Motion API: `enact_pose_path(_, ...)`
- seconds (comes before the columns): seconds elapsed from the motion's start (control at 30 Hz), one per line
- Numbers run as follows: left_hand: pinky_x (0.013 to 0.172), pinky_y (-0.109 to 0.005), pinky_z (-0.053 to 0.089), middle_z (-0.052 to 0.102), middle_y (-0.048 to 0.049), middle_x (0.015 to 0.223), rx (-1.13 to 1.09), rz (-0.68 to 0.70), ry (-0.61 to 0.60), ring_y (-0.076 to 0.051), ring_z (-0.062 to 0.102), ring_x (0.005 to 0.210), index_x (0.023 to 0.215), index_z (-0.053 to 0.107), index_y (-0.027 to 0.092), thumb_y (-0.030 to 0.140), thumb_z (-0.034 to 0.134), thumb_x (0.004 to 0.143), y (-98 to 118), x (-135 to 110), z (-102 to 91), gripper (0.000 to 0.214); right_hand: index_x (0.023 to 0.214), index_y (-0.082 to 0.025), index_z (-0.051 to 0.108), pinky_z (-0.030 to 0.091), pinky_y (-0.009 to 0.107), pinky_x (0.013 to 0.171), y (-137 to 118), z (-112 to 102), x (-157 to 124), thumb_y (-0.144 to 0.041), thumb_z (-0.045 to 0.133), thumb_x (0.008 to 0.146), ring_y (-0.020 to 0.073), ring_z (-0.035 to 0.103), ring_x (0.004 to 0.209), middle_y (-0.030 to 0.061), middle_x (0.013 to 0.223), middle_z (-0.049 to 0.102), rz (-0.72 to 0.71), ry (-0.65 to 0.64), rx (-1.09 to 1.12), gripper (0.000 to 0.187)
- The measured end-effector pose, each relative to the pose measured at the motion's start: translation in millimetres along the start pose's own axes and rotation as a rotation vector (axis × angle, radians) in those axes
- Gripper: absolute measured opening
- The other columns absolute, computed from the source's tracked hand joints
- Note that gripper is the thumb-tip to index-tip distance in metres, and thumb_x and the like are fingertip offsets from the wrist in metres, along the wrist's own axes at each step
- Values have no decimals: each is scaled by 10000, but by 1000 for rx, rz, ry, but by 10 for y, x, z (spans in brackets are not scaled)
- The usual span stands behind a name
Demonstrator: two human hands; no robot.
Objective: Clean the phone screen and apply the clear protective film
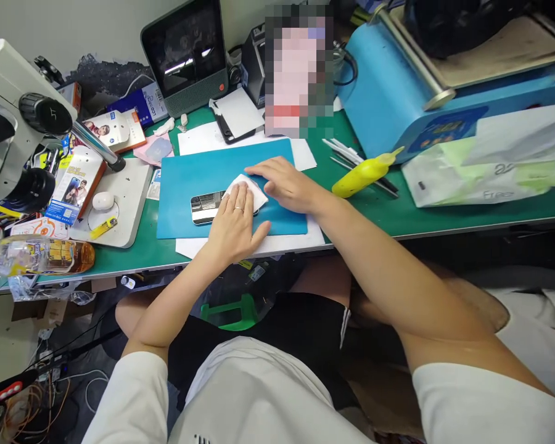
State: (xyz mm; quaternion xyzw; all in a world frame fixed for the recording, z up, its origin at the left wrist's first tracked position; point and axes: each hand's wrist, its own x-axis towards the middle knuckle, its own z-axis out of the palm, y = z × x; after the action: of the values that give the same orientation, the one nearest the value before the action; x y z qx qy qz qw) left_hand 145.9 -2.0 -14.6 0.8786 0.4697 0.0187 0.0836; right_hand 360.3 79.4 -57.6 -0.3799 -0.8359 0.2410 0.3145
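Observation:
A smartphone (204, 209) with a dark, reflective face lies on the blue mat (180, 176). Over its right part is a folded white wipe (258, 194), either tissue or cloth. My left hand (234, 225) rests flat on the wipe and the phone, fingers stretched out and thumb apart. Just right of it, my right hand (289, 185) hovers or rests at the wipe's upper right edge, its fingers extended and a little curved. Whether its fingertips touch the wipe I cannot tell. The phone's right end is mostly hidden under my left hand and the wipe.
A yellow squeeze bottle (363, 176) lies right of the mat, near thin tools. Beyond stands a blue machine (383, 92). A microscope (32, 123) and a drink bottle (41, 254) occupy the left. A screen device (185, 55) stands behind; a wipes pack (485, 172) lies right.

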Motion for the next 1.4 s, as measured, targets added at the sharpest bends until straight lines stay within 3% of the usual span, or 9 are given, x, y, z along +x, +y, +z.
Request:
enact_pose_path(0.17, 1470, -604, 207, 235, -294, 1899, -7, -64, -6, -401, 197, 1812, 1777, 326, -23, 586, 339, 1187, -199, -43, -40, 848, 1564, -204, 716, 426, 684, 1235, -4, -14, 15, -1010, 128, 978, 446, 631, 1378, 211, 1484, 755, -3, 6, 8, 1157)
enact_pose_path(0.37, 1460, -628, 231, 230, -286, 1905, 28, -144, -17, -402, 172, 1815, 1799, 295, 22, 631, 278, 1198, -501, -732, -192, 856, 1590, -208, 690, 435, 679, 1234, -62, -36, 29, -1011, 77, 967, 450, 614, 1398, 203, 1480, 747, 32, -21, -25, 1187)
enact_pose_path(0.47, 1457, -623, 252, 263, -250, 1908, 7, -130, -38, -388, 203, 1812, 1800, 342, 74, 650, 216, 1206, -591, -922, -364, 836, 1684, -227, 587, 429, 669, 1247, -80, -53, 43, -1027, 101, 953, 455, 594, 1426, 195, 1513, 729, 58, -38, -32, 1188)
enact_pose_path(0.63, 1470, -615, 203, 243, -167, 1934, -53, -81, 68, -352, 157, 1827, 1820, 355, 192, 703, 229, 1195, -609, -653, -498, 817, 1744, -253, 482, 411, 674, 1258, -91, -68, 41, -981, 128, 1000, 463, 586, 1460, 184, 1559, 718, 100, -21, -40, 1099)
enact_pose_path(0.8, 1468, -639, 163, 237, -240, 1918, -74, -171, 49, -394, 173, 1820, 1805, 365, 109, 795, 244, 1152, -629, -191, -210, 955, 1734, -258, 500, 429, 669, 1253, -104, -61, 34, -987, 93, 989, 453, 605, 1445, 188, 1540, 730, 89, -16, -60, 1118)
enact_pose_path(0.93, 1485, -583, 125, 195, -233, 1930, -87, -136, 41, -377, 161, 1825, 1825, 306, 108, 895, 288, 1095, -671, 64, -72, 1075, 1764, -279, 463, 438, 663, 1253, -77, -49, 40, -992, 58, 979, 447, 608, 1449, 174, 1555, 725, 107, -17, -63, 1135)
enact_pose_path(1.17, 1488, -588, 108, 170, -263, 1930, -60, -83, -16, -434, 93, 1826, 1822, 289, 50, 938, 409, 1036, -229, 444, -22, 1192, 1813, -273, 394, 398, 695, 1286, -137, -81, 17, -1042, 50, 920, 481, 548, 1517, 171, 1656, 658, 157, -53, -29, 1227)
enact_pose_path(1.27, 1490, -594, 94, 151, -267, 1932, -43, -85, -14, -438, 57, 1826, 1830, 238, 29, 901, 441, 1050, -20, 433, 25, 1188, 1799, -252, 419, 362, 713, 1310, -168, -105, -12, -1042, 36, 906, 497, 522, 1542, 188, 1699, 619, 148, -69, -25, 1252)
enact_pose_path(1.4, 1492, -585, 100, 166, -255, 1931, -29, -50, -13, -425, 88, 1826, 1825, 250, 32, 904, 417, 1055, 29, 102, 38, 1175, 1757, -281, 489, 370, 697, 1313, -165, -127, -38, -1017, 13, 916, 476, 541, 1510, 166, 1625, 681, 115, -82, -12, 1214)
